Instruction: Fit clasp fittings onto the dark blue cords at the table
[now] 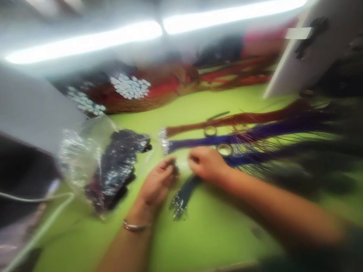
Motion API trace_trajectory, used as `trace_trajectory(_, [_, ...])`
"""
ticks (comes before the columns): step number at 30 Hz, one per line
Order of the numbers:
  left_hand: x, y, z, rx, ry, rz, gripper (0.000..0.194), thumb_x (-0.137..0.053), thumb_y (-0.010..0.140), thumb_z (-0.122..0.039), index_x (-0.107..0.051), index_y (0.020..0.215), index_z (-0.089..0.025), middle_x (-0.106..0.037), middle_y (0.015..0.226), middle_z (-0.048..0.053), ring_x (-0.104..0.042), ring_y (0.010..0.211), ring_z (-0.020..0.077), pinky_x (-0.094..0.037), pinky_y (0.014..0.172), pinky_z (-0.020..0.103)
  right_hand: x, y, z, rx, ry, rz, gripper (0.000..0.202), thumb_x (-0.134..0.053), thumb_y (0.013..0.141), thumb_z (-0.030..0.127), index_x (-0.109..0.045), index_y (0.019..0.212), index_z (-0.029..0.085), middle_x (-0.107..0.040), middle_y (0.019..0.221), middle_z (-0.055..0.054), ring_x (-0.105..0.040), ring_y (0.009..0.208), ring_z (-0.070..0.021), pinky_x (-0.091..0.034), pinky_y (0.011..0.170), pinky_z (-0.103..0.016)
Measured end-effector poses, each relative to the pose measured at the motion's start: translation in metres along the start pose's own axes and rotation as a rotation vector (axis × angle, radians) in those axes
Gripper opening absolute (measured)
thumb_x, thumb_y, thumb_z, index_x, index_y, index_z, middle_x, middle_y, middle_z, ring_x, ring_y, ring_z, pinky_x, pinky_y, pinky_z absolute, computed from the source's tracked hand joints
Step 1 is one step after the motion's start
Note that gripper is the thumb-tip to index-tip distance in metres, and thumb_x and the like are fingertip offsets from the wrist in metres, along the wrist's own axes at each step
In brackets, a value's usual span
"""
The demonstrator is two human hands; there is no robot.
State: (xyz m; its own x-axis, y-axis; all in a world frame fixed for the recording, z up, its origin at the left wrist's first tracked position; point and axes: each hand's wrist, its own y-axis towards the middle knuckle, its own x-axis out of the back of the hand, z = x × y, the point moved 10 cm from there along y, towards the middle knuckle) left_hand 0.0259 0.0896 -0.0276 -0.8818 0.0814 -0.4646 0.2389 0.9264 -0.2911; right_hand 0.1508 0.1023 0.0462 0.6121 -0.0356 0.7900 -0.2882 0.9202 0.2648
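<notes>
My left hand [157,183], with a bracelet [135,226] at its wrist, has its fingertips pinched together on something small and dark that blur hides. Close by on the right is my right hand [209,163], fingers curled closed; what they hold cannot be made out. A pale, whitish patch shows between the two hands, too smeared to name. Below my right hand lies a bundle of dark wires [190,190] with shiny metal tips. Just beyond the hands stretch a blue wire bundle [199,142] and a brown wire bundle [190,127], with white connectors [164,141] at their left ends.
A clear plastic bag [77,152] with black parts [117,164] lies left on the green table [198,243]. Two tape rolls, a nearer one [224,149] and a farther one [210,131], rest by the bundles. More wires [167,87] with white connectors [130,86] lie at the back.
</notes>
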Motion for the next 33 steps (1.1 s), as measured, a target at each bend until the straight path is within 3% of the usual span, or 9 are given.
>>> trace_trajectory(9, [-0.004, -0.001, 0.001, 0.001, 0.014, 0.023, 0.035, -0.072, 0.070, -0.018, -0.065, 0.104, -0.015, -0.063, 0.084, 0.004, -0.055, 0.071, 0.0110, -0.043, 0.066, 0.023, -0.005, 0.000, 0.008, 0.107, -0.004, 0.017, 0.016, -0.054, 0.078, 0.019, -0.060, 0.064, 0.018, -0.061, 0.066, -0.001, -0.048, 0.062, -0.0119, -0.030, 0.058, -0.023])
trace_trajectory(18, [-0.004, 0.000, 0.002, -0.010, 0.062, 0.039, 0.036, -0.073, 0.069, -0.021, -0.065, 0.104, -0.015, -0.061, 0.083, 0.003, -0.053, 0.067, 0.0091, -0.042, 0.061, 0.021, -0.006, -0.004, 0.018, 0.207, -0.194, 0.008, 0.018, -0.051, 0.079, 0.020, -0.059, 0.063, 0.017, -0.061, 0.068, -0.004, -0.047, 0.062, -0.0131, -0.024, 0.056, -0.026])
trace_trajectory(24, [0.001, 0.001, -0.008, -0.167, 0.350, -0.016, 0.036, -0.072, 0.070, -0.025, -0.066, 0.104, -0.016, -0.064, 0.088, 0.004, -0.054, 0.069, 0.0115, -0.043, 0.064, 0.024, -0.011, -0.003, 0.012, 0.141, -0.101, 0.052, 0.014, -0.052, 0.078, 0.020, -0.060, 0.067, 0.018, -0.062, 0.070, -0.003, -0.046, 0.062, -0.0127, -0.026, 0.056, -0.025])
trace_trajectory(27, [0.004, 0.003, -0.005, -0.162, 0.362, -0.033, 0.036, -0.071, 0.072, -0.028, -0.065, 0.104, -0.016, -0.064, 0.087, 0.004, -0.055, 0.066, 0.0112, -0.044, 0.063, 0.025, -0.014, -0.002, 0.010, 0.139, -0.007, 0.049, 0.016, -0.049, 0.078, 0.017, -0.060, 0.066, 0.016, -0.061, 0.068, -0.003, -0.046, 0.062, -0.0121, -0.027, 0.057, -0.024])
trace_trajectory(33, [0.001, 0.003, -0.003, -0.183, 0.332, 0.012, 0.037, -0.069, 0.074, -0.028, -0.062, 0.108, -0.017, -0.063, 0.087, 0.004, -0.056, 0.069, 0.0114, -0.045, 0.065, 0.025, -0.028, 0.005, -0.021, -0.142, 0.392, 0.150, 0.015, -0.051, 0.071, 0.012, -0.056, 0.057, 0.014, -0.053, 0.056, 0.002, -0.042, 0.055, -0.0082, -0.029, 0.053, -0.020])
